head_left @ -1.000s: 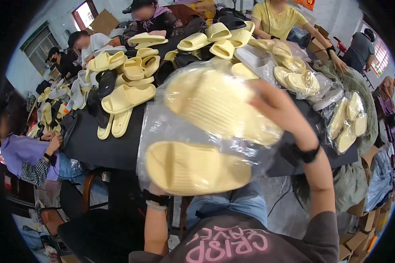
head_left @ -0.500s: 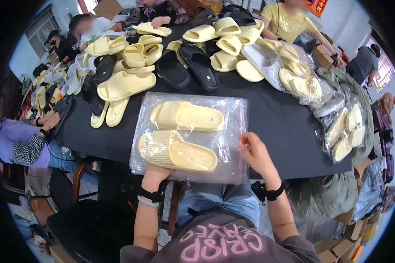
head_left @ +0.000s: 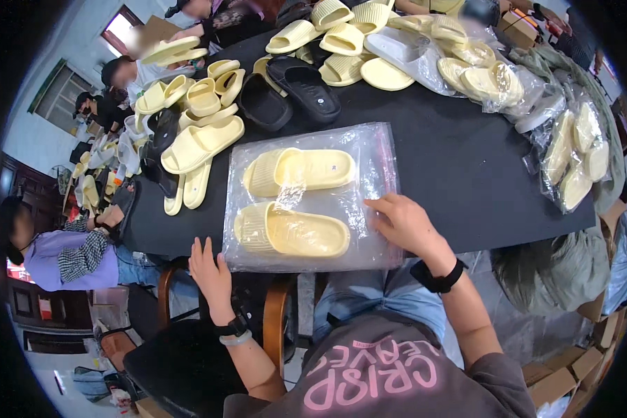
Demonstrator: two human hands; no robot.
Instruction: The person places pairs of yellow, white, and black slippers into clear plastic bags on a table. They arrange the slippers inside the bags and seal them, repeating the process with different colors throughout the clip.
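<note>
A pair of cream slide sandals lies side by side inside a clear plastic bag [head_left: 313,262] at the table's near edge. The far slide [head_left: 320,169] and the near slide [head_left: 310,233] both have ribbed straps toward the left. My right hand [head_left: 404,223] is at the bag's right edge, its bent fingers closed on the plastic beside a pinkish strip. Just off the bag's lower left corner, my left hand [head_left: 211,275] is open with fingers spread, holding nothing.
Loose cream slides [head_left: 202,143] and black slides [head_left: 303,87] are piled along the table's far side. Bagged slides [head_left: 575,153] lie at the right. A person in a purple top [head_left: 76,258] works at the left. A wooden-armed chair [head_left: 275,317] stands by my left arm.
My left hand has come out from under the bag's near side and moved left, fingers opening. My right hand has moved onto the bag's right edge. The view has shifted.
</note>
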